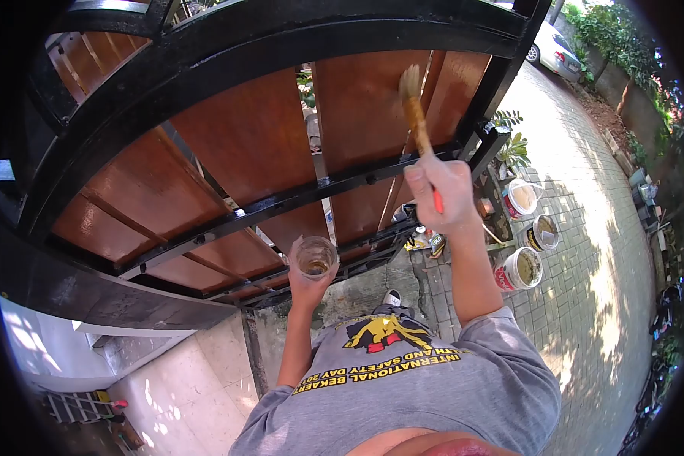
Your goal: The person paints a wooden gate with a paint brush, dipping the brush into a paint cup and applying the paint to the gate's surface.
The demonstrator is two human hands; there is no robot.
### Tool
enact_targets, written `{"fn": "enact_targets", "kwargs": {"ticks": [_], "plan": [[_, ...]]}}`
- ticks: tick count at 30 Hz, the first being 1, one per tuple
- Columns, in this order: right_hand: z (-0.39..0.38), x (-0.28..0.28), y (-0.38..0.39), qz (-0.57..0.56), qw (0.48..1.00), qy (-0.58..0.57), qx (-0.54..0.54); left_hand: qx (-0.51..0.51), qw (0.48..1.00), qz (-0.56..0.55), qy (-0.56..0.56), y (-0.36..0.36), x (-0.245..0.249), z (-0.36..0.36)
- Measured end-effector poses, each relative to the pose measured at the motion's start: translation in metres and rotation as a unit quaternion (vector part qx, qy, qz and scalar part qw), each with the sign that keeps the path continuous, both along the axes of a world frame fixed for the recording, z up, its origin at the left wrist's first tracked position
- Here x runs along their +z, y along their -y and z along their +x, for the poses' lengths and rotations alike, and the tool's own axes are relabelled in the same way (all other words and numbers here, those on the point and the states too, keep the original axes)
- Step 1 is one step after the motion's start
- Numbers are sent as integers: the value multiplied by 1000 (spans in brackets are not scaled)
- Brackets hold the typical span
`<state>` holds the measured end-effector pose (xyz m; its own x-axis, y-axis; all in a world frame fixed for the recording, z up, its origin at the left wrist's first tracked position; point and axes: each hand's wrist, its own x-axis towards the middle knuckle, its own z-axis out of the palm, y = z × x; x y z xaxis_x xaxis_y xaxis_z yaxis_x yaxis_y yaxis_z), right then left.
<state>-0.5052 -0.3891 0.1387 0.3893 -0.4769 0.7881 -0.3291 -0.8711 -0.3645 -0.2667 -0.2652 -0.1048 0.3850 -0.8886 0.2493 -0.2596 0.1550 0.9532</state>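
My right hand (444,194) is closed round the handle of a paintbrush (416,114), raised in front of the gate. Its pale bristles overlap a glossy reddish-brown wooden panel (361,114) near that panel's right edge. Lower down, my left hand (309,285) grips a clear cup (316,257) with a little brownish liquid at the bottom. The panels sit in a black metal gate frame (273,57), with narrow gaps between the boards.
On the paving to the right stand several buckets, among them a white one (518,269) and another with pale contents (521,197). Potted plants (513,150) grow beside the gate post. A white car (555,52) is parked farther off. A ladder (76,406) lies at lower left.
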Motion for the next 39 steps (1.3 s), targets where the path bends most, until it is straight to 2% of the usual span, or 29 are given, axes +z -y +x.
{"fn": "enact_targets", "kwargs": {"ticks": [2, 5, 6, 10, 11, 13, 15, 16, 17, 19, 22, 25, 27, 29, 31, 33, 36, 39], "plan": [[11, -26, -3, 20, 999, -30, -10, -4, 1000, 3, 1, 1, 3, -4], [9, -26, -26, 61, 990, -125, 20, -14, 1000, -5, -8, 0, 5, -7], [3, -18, -30, 75, 988, -125, 52, -18, 1000, -9, -13, 0, 5, -8], [-8, 16, -26, 24, 997, 65, 43, 0, 1000, 1, 3, -1, 4, -10], [-11, 23, -20, 1, 999, 42, -15, 1, 1000, -1, 6, 0, 6, -11], [-9, 14, -5, 45, 998, 19, -26, 2, 1000, -5, 11, -1, 9, -13], [2, -12, -2, 39, 998, -5, -51, 4, 1000, -9, 17, -1, 11, -13], [9, -26, -7, 52, 998, 11, -28, 0, 1000, -4, 9, -2, 11, -13], [9, -34, -17, 108, 994, -20, -22, -3, 1000, 0, 1, -4, 11, -12], [13, -46, -27, 136, 989, -51, 0, -3, 1000, 5, -9, -8, 9, -11], [5, -32, -42, 132, 990, 44, 37, 4, 1000, 4, -9, -10, 4, -7], [5, -6, -34, 34, 985, 167, 38, 11, 1000, 12, 0, -13, -1, -6], [2, 1, -23, 103, 986, 133, -12, 18, 1000, 9, 12, -12, -3, -6], [17, -3, -23, 105, 988, 98, -52, 10, 1000, 0, 1, -12, -6, -6], [38, -29, -30, 140, 986, 75, -50, 6, 1000, -12, -19, -13, -7, -7], [52, -48, -43, 197, 974, 91, 59, 23, 1000, -11, -12, -15, -7, -8], [57, -62, -53, 332, 905, 140, 225, 20, 1000, 0, -21, -18, -4, -7], [43, -55, -55, 283, 924, 179, 184, 27, 999, 14, -25, -21, 3, -5]]}}
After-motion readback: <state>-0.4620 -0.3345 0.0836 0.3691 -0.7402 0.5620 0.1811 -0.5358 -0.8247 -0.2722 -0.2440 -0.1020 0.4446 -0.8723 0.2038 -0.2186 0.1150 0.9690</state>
